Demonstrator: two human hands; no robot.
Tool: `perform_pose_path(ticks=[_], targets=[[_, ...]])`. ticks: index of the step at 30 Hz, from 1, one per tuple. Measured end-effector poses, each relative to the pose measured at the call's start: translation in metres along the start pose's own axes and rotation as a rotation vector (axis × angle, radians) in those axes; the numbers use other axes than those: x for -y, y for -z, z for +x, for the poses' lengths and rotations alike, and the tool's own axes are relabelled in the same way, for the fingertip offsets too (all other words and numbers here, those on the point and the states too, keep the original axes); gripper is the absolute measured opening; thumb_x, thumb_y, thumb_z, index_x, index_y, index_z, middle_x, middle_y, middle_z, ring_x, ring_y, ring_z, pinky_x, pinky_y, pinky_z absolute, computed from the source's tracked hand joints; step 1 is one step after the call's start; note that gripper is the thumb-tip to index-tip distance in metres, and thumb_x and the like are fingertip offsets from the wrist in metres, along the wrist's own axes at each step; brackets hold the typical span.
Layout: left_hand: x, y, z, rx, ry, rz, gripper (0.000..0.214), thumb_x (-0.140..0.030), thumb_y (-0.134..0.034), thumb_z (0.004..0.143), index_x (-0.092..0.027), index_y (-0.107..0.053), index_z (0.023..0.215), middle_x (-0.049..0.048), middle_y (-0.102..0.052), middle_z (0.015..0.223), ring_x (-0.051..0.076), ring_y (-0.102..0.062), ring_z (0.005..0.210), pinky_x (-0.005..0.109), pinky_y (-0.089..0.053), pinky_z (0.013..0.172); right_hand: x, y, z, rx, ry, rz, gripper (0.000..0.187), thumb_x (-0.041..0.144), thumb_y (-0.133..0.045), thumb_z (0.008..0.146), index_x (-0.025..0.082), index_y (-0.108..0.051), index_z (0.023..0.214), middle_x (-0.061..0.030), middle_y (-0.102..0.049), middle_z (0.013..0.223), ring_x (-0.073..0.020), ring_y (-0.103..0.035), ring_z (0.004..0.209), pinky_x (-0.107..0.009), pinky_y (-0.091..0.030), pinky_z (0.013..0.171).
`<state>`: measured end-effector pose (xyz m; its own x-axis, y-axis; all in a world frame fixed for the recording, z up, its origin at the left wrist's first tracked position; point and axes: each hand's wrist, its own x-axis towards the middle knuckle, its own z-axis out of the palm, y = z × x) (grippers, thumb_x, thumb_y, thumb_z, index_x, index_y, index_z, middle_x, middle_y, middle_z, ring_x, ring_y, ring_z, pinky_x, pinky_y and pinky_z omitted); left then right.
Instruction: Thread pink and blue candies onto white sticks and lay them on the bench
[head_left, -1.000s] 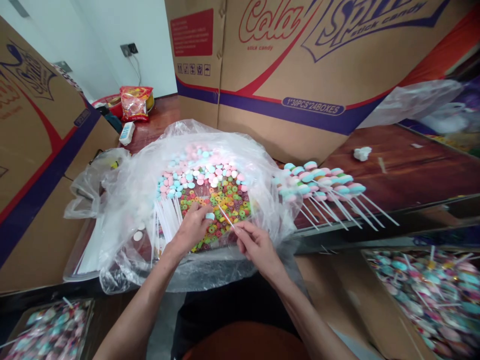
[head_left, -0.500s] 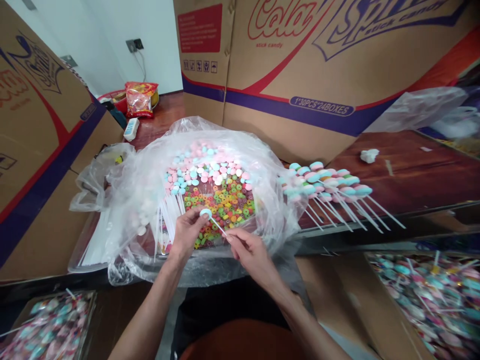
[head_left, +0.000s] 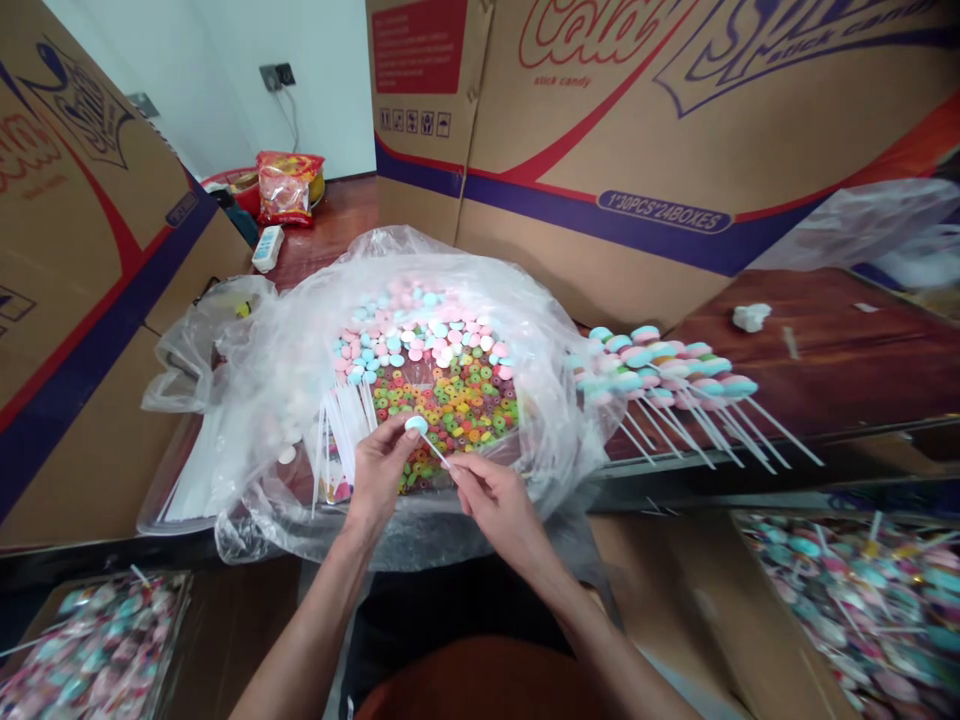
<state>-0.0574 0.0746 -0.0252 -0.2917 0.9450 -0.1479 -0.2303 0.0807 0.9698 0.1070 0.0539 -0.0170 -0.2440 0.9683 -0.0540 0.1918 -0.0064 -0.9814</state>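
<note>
Between its thumb and fingers, my left hand point(head_left: 381, 462) pinches a small light-blue round candy point(head_left: 416, 425). A thin white stick point(head_left: 437, 453) runs from that candy to my right hand point(head_left: 487, 490), which grips the stick's lower end. Under both hands lie ring-shaped candies point(head_left: 465, 405) in green, yellow, orange and purple. Behind them are pink, blue and white round candies point(head_left: 405, 340) inside a clear plastic bag point(head_left: 555, 370). A bundle of white sticks point(head_left: 346, 425) stands left of the rings, close to my left hand.
Finished-looking candy sticks point(head_left: 667, 370) lie piled on the table point(head_left: 825, 350) at right. Large cardboard boxes point(head_left: 555, 240) stand behind and at left. Boxes of wrapped candies point(head_left: 862, 600) sit below the table edge on both sides. More white sticks point(head_left: 196, 480) fill a tray at left.
The whole view has shifted slightly, so the surroundings sit a little further right. Both hands keep their hold on the candy and stick, with barely any movement between them.
</note>
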Motion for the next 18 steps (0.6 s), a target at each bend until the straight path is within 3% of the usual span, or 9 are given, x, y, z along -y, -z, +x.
perform_pose_path(ticks=[9, 14, 18], targets=[[0.010, 0.000, -0.016, -0.054, -0.382, 0.451, 0.023, -0.028, -0.062, 0.089, -0.024, -0.076, 0.107, 0.0060, -0.073, 0.110, 0.019, -0.067, 0.103, 0.031, -0.052, 0.093, 0.011, -0.018, -0.001, -0.109, 0.005, 0.011, 0.031, 0.035, -0.049, 0.091, 0.015, -0.071, 0.086, 0.0023, -0.049, 0.052, -0.0130, -0.046, 0.049, -0.024, -0.036, 0.048], [0.012, -0.007, -0.024, -0.142, -0.297, 0.440, 0.025, -0.031, -0.064, 0.088, -0.023, -0.075, 0.109, 0.0068, -0.073, 0.109, 0.019, -0.068, 0.097, 0.030, -0.055, 0.086, 0.016, -0.029, -0.001, -0.127, -0.007, 0.115, 0.031, 0.036, -0.048, 0.091, 0.015, -0.069, 0.086, 0.0039, -0.046, 0.051, -0.0121, -0.043, 0.047, -0.024, -0.035, 0.047], [0.007, -0.013, -0.033, -0.047, -0.265, 0.398, 0.024, -0.033, -0.062, 0.090, -0.021, -0.076, 0.105, 0.0077, -0.073, 0.109, 0.020, -0.068, 0.101, 0.033, -0.054, 0.091, 0.016, -0.029, 0.004, -0.145, -0.001, 0.139, 0.029, 0.037, -0.049, 0.091, 0.016, -0.063, 0.078, 0.0037, -0.046, 0.054, -0.0115, -0.042, 0.048, -0.023, -0.035, 0.047]])
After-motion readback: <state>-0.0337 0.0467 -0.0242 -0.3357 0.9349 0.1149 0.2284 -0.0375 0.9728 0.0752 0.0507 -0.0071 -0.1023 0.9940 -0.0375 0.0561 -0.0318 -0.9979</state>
